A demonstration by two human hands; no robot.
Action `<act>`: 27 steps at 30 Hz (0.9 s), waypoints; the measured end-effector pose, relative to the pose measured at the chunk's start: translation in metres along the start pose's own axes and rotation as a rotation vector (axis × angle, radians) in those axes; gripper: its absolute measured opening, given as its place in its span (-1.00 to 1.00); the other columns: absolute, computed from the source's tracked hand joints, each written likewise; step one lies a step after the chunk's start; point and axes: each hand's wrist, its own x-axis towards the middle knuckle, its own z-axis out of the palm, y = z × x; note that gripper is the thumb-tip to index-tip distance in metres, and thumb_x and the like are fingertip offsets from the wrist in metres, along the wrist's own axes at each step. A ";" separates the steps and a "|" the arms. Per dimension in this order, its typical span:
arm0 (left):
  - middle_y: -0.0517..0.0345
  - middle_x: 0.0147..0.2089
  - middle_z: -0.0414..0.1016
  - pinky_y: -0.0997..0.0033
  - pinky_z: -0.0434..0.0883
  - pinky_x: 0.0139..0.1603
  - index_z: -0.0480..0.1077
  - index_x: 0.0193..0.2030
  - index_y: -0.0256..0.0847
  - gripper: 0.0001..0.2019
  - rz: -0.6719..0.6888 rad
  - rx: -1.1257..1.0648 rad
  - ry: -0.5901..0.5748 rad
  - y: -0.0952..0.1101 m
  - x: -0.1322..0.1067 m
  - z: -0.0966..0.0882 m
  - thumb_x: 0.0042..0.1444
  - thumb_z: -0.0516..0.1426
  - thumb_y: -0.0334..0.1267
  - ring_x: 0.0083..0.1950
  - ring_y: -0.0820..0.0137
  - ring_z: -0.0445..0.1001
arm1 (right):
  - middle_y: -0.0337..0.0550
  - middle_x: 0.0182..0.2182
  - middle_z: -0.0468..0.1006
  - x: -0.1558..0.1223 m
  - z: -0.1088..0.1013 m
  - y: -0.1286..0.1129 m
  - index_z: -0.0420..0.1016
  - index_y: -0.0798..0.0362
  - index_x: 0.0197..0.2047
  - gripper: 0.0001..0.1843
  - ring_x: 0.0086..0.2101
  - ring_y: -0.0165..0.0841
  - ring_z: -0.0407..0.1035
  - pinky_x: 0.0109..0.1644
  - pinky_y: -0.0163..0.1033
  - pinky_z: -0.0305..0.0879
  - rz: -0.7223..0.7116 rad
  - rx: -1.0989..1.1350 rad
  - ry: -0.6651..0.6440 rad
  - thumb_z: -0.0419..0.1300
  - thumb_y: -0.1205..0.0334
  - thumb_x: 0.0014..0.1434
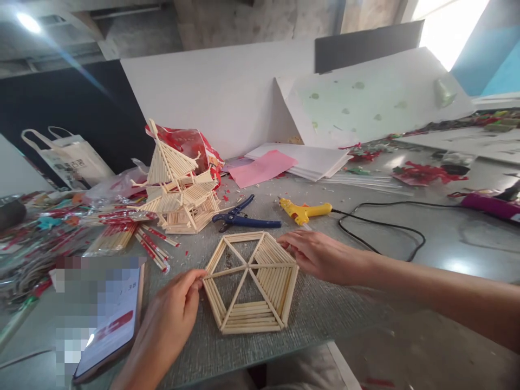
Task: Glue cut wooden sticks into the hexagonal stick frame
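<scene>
A hexagonal frame of wooden sticks [271, 303] lies on the table in front of me. Spokes divide it into triangles; some are filled with parallel sticks, while others on the left are open or only edged. My left hand [173, 309] pinches the frame's left corner between thumb and fingers. At the upper right edge, my right hand [314, 252] has its fingers curled against the frame, their tips partly hidden. Just beyond the frame lie blue-handled cutters [247, 219] and a yellow glue gun [304, 210].
A stick-built pagoda model [179, 195] stands behind the frame. Wrapped stick bundles [111, 238] and a phone [111, 325] are at left. The glue gun's black cable [382, 227] loops to the right. Pink paper [264, 168] and white boards [320, 160] lie farther back.
</scene>
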 end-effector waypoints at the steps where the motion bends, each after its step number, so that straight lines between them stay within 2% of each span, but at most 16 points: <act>1: 0.18 -0.25 0.57 0.46 0.42 -0.26 0.40 -0.18 -0.12 -0.73 0.005 -0.005 -0.014 -0.001 0.000 0.000 0.15 -0.10 -0.25 -0.22 0.37 0.54 | -0.08 -0.32 0.45 0.003 0.001 0.001 0.36 0.16 -0.16 -0.72 -0.30 -0.35 0.31 -0.20 -0.25 0.21 0.002 -0.001 0.002 -0.05 0.49 0.07; 6: 0.23 -0.33 0.58 0.50 0.43 -0.28 0.43 -0.32 -0.10 -0.76 -0.041 -0.055 -0.002 -0.001 -0.012 0.003 0.12 -0.07 -0.25 -0.28 0.39 0.55 | -0.11 -0.36 0.45 0.019 0.005 0.004 0.37 0.16 -0.23 -0.71 -0.35 -0.39 0.29 -0.24 -0.28 0.18 0.037 0.005 -0.009 -0.05 0.53 0.01; 9: 0.26 -0.37 0.58 0.53 0.42 -0.32 0.42 -0.35 -0.09 -0.75 -0.074 -0.097 0.030 -0.001 -0.027 0.006 0.13 -0.07 -0.23 -0.31 0.41 0.55 | -0.09 -0.31 0.46 0.029 0.007 0.002 0.39 0.16 -0.21 -0.69 -0.29 -0.36 0.30 -0.19 -0.27 0.18 0.023 -0.004 -0.029 -0.04 0.54 -0.01; 11: 0.27 -0.36 0.58 0.54 0.42 -0.32 0.41 -0.34 -0.07 -0.76 -0.033 -0.078 0.062 -0.002 -0.038 0.005 0.15 -0.07 -0.22 -0.32 0.42 0.55 | -0.07 -0.25 0.47 0.035 0.009 0.000 0.39 0.16 -0.17 -0.65 -0.23 -0.35 0.31 -0.14 -0.27 0.18 -0.012 0.014 -0.040 -0.04 0.54 -0.01; 14: 0.23 -0.30 0.56 0.49 0.43 -0.30 0.39 -0.21 -0.07 -0.78 0.109 0.080 0.194 0.000 -0.047 0.002 0.15 -0.07 -0.24 -0.29 0.39 0.53 | -0.05 -0.21 0.47 0.041 0.011 -0.001 0.38 0.16 -0.13 -0.63 -0.18 -0.33 0.31 -0.10 -0.25 0.19 -0.061 0.039 -0.053 -0.04 0.54 0.00; 16: 0.14 -0.22 0.55 0.42 0.42 -0.23 0.37 -0.09 -0.12 -0.75 0.268 0.214 0.281 0.008 -0.048 0.000 0.14 -0.04 -0.23 -0.22 0.35 0.51 | -0.03 -0.20 0.47 0.042 0.013 -0.001 0.37 0.18 -0.11 -0.63 -0.18 -0.32 0.31 -0.09 -0.23 0.19 -0.075 0.024 -0.045 -0.04 0.52 0.00; 20: 0.02 -0.07 0.51 0.33 0.39 -0.09 0.36 0.01 -0.21 -0.61 0.634 0.348 0.279 0.039 -0.041 0.010 0.12 0.03 -0.06 -0.07 0.28 0.45 | 0.00 -0.24 0.46 0.037 0.016 0.000 0.36 0.21 -0.11 -0.66 -0.20 -0.31 0.30 -0.09 -0.20 0.20 -0.079 -0.034 0.017 -0.03 0.50 0.03; 23: -0.01 -0.06 0.51 0.32 0.38 -0.08 0.40 -0.03 -0.27 -0.48 0.747 0.440 0.315 0.056 -0.035 0.022 0.08 0.02 0.11 -0.05 0.26 0.43 | 0.00 -0.24 0.45 0.033 0.018 0.001 0.34 0.21 -0.08 -0.66 -0.21 -0.32 0.29 -0.08 -0.20 0.20 -0.131 -0.057 0.049 -0.03 0.49 0.06; 27: -0.04 -0.08 0.52 0.28 0.38 -0.12 0.43 -0.07 -0.33 -0.41 0.791 0.490 0.319 0.060 -0.034 0.032 0.03 0.02 0.20 -0.07 0.23 0.43 | 0.02 -0.25 0.45 0.029 0.018 0.000 0.35 0.22 -0.09 -0.71 -0.20 -0.31 0.29 -0.06 -0.18 0.19 -0.157 -0.109 0.029 -0.02 0.45 0.11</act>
